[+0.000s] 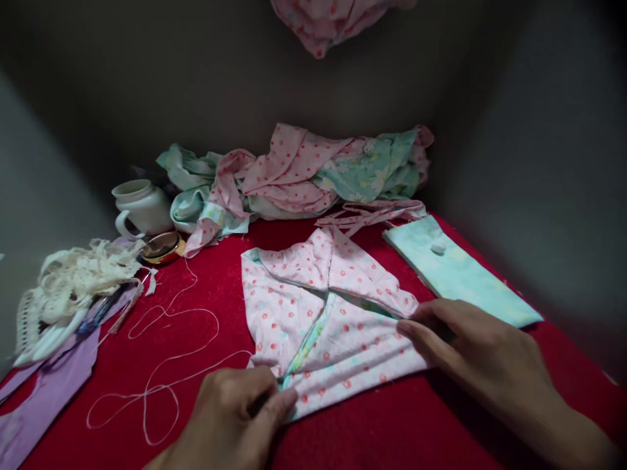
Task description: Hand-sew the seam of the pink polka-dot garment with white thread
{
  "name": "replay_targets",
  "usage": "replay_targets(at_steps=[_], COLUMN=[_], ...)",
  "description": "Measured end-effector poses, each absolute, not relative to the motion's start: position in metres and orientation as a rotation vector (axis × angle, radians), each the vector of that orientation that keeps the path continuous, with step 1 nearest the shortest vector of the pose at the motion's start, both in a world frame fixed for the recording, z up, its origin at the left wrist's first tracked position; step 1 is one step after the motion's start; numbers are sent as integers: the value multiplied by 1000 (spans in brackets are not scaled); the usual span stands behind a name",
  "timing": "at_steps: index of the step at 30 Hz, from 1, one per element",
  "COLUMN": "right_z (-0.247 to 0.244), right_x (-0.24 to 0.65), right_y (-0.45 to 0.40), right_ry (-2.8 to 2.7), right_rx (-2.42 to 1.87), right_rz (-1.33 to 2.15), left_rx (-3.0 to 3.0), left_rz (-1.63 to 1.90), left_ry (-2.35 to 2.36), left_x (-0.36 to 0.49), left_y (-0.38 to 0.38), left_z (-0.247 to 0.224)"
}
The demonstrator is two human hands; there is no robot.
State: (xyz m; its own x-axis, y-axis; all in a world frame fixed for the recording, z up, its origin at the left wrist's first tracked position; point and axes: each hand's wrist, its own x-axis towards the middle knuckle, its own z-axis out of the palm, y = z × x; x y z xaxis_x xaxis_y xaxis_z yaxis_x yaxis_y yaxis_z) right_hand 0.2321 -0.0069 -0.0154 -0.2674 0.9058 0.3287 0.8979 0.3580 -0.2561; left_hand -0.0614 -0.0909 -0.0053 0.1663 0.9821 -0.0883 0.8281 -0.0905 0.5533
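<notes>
In front of me a pink fabric piece with red flower dots and a mint lining lies on the red cloth, its flaps folded toward the middle. My left hand pinches its lower left corner between thumb and curled fingers. At the right corner, my right hand grips the edge between thumb and fingers. From near the left corner a loose white thread runs out in loops across the cloth. No needle can be made out in either hand.
Crumpled pink and mint fabric is heaped along the back wall. A white mug, a gold round tin and cream lace stand or lie on the left. Folded mint fabric lies on the right. Pink cloth hangs above.
</notes>
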Motion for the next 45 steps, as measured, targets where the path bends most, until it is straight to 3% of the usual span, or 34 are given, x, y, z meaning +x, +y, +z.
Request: replay_targets(at_steps=[4, 8, 12, 19, 37, 45], right_z=[6, 2, -25, -29, -24, -25], right_x=[205, 165, 152, 159, 158, 157], right_y=[-17, -21, -15, -10, -11, -11], right_ry=[-2260, -2522, -2753, -2852, -2860, -2878], right_rx=[-1027, -548, -653, -582, -490, -464], right_rz=[171, 406, 254, 227, 207, 174], left_rx=[1901, 2310, 2399, 2122, 2331, 2195], left_rz=[689, 339, -78, 453, -88, 284], left_ry=[1721, 1664, 1871, 1772, 2020, 1574], left_x=[-62, -53, -59, -70, -67, -81], left_y=[-79, -63, -54, -61, -47, -53], left_z=[8, 8, 2, 4, 16, 19])
